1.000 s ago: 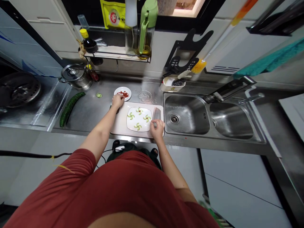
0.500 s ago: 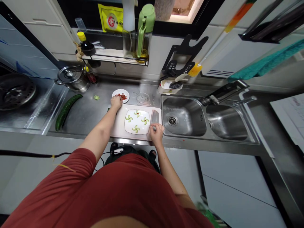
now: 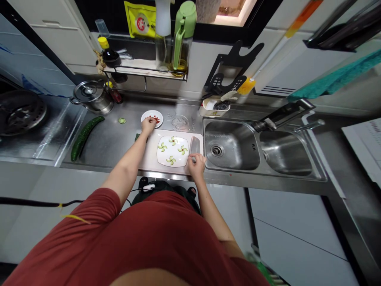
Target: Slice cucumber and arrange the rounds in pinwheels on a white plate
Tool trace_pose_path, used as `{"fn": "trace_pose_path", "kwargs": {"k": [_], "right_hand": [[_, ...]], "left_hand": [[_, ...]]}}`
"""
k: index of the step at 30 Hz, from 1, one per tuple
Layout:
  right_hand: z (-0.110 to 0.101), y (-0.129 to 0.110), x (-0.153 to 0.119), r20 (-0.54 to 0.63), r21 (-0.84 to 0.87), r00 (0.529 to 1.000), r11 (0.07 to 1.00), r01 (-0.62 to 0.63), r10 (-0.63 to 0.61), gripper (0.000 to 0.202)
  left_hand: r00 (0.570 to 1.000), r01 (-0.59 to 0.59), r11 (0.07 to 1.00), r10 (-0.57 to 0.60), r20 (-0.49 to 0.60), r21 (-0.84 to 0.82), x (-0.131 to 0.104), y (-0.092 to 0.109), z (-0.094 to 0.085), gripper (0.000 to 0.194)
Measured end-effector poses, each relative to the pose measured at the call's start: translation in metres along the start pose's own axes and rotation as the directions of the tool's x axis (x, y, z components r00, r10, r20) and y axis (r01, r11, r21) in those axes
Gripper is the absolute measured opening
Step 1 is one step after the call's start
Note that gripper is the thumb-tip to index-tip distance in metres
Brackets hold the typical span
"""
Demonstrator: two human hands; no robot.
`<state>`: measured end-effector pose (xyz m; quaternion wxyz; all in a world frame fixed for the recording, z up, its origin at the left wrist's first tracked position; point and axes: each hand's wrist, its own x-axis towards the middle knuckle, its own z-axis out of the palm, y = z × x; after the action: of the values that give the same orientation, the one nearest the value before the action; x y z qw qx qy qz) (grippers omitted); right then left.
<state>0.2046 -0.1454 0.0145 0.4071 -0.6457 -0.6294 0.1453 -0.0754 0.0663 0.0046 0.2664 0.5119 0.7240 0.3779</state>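
My left hand (image 3: 148, 125) reaches over the near rim of a small round white plate (image 3: 144, 118). Its fingers are closed together at the chopped red pieces (image 3: 156, 118) there; what is between them is hidden. My right hand (image 3: 197, 163) is closed in a pinch by the right edge of a larger white plate (image 3: 172, 149). Any object in that pinch is too small to make out. Just beyond it lies a knife blade (image 3: 195, 145); the handle is hidden or unclear. Pinwheels of green slices (image 3: 182, 150), some with red centres, sit on the larger plate, which rests on a pale cutting board (image 3: 146, 161).
A whole cucumber (image 3: 84, 137) and some cut slices (image 3: 122, 120) lie to the left, below a lidded steel pot (image 3: 92, 97). A double sink (image 3: 233, 145) borders the board on the right. Bottles stand on a wall shelf (image 3: 139, 71); a green piece (image 3: 137, 137) lies beside my left wrist.
The left hand's fingers have shifted slightly at the red pieces. The right hand stays nearly in place, and the whole view has moved a little.
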Motion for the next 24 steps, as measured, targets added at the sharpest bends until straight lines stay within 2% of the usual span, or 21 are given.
{"fn": "trace_pose_path", "kwargs": {"k": [2, 4, 6, 9, 13, 17, 24], "right_hand": [[0.002, -0.001, 0.000, 0.007, 0.003, 1.000, 1.000, 0.004, -0.004, 0.009], [0.004, -0.001, 0.001, 0.006, 0.011, 1.000, 1.000, 0.016, -0.017, 0.009], [0.006, -0.003, 0.002, 0.006, 0.018, 0.999, 0.999, 0.031, -0.031, 0.009], [0.007, -0.005, 0.004, 0.021, 0.028, 0.999, 0.999, 0.042, -0.042, 0.010], [0.009, -0.007, 0.004, 0.036, 0.048, 0.998, 0.997, 0.056, -0.058, 0.010], [0.010, -0.008, 0.005, 0.034, 0.059, 0.997, 0.996, 0.061, -0.063, 0.010], [0.012, -0.018, 0.013, 0.053, 0.080, 0.996, 0.994, 0.070, -0.074, 0.011]], "left_hand": [[0.997, 0.075, 0.960, -0.075, 0.011, -0.268, -0.003, 0.004, 0.002, 0.006], [0.985, 0.169, 0.856, -0.152, 0.076, -0.488, -0.008, 0.009, 0.002, 0.007], [0.966, 0.259, 0.736, -0.184, 0.182, -0.626, -0.014, 0.016, -0.001, 0.011], [0.932, 0.356, 0.599, -0.169, 0.322, -0.717, -0.023, 0.024, -0.007, 0.016], [0.900, 0.432, 0.492, -0.173, 0.401, -0.756, -0.032, 0.034, -0.013, 0.021], [0.896, 0.436, 0.454, -0.139, 0.422, -0.777, -0.041, 0.043, -0.015, 0.021], [0.917, 0.379, 0.524, -0.103, 0.384, -0.763, -0.063, 0.060, -0.022, 0.028]]}}
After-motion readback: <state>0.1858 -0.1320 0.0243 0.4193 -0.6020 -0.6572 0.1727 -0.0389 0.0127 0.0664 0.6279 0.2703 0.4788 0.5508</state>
